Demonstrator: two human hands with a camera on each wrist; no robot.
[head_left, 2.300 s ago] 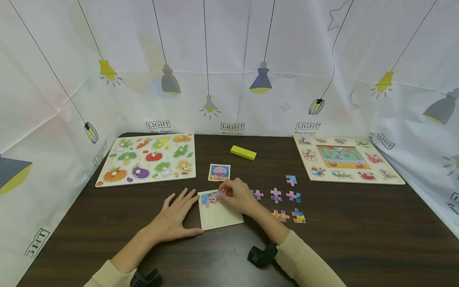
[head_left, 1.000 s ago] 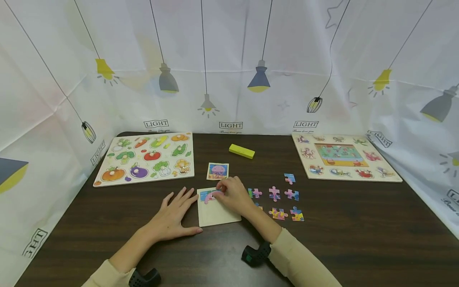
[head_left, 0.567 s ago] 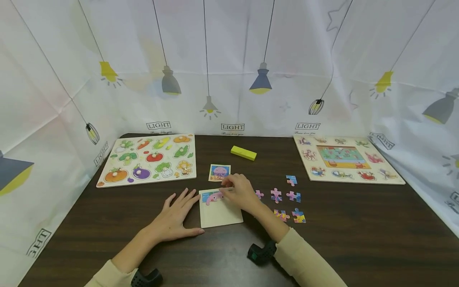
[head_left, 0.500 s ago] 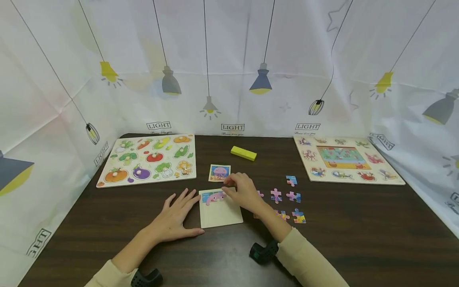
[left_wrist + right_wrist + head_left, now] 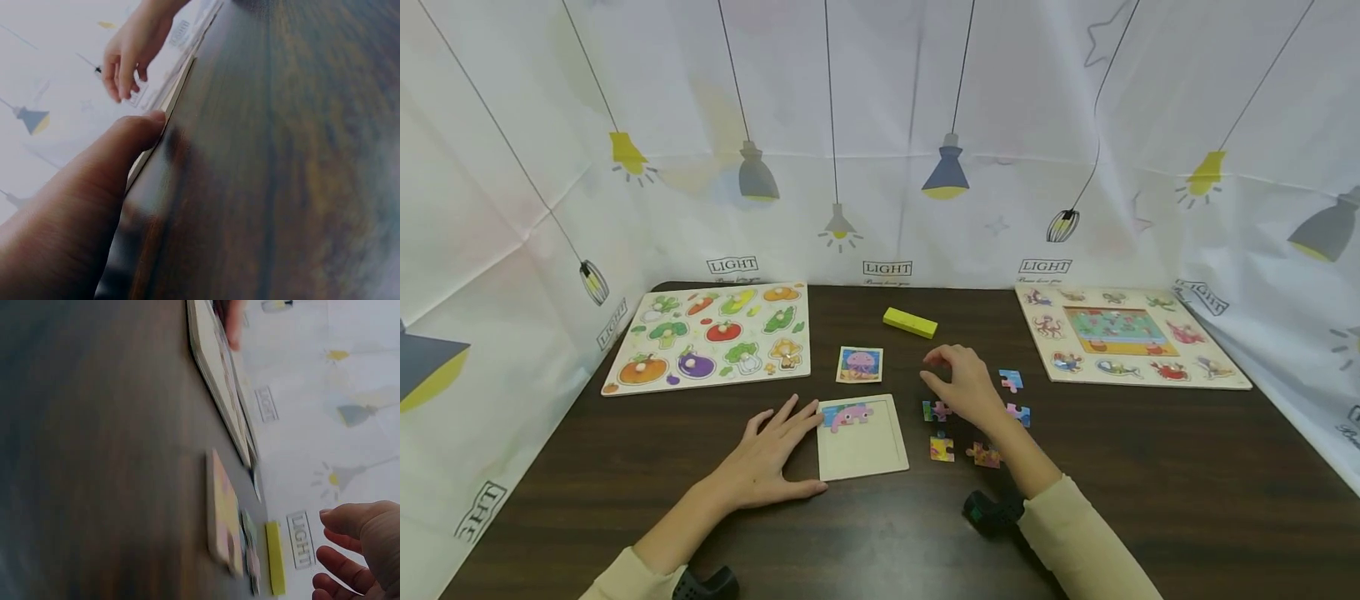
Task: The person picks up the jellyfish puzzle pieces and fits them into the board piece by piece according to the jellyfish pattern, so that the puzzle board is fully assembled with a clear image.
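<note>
My left hand (image 5: pixel 775 458) lies spread on the table, fingertips and thumb at the left edge of a pale wooden puzzle tray (image 5: pixel 861 457). Joined jigsaw pieces (image 5: pixel 850 415), showing blue and part of a pink creature, fill the tray's upper left. In the left wrist view the thumb (image 5: pixel 134 134) presses against the tray's side. My right hand (image 5: pixel 966 387) hovers over loose jigsaw pieces (image 5: pixel 942 450) right of the tray, partly covering them. Its fingers are loosely bent, and the right wrist view shows a gap between thumb (image 5: pixel 353 519) and fingers, nothing held.
A small picture card (image 5: pixel 860 364) of a pink sea creature lies behind the tray, with a yellow block (image 5: pixel 910 322) farther back. A vegetable puzzle board (image 5: pixel 752 325) is at back left, a sea-animal board (image 5: pixel 1037 350) at back right. A printed white curtain (image 5: pixel 880 208) hangs behind.
My right hand has let go of the piece at the tray's top row and moved right, over the loose pieces. The left hand has stayed at the tray's left edge.
</note>
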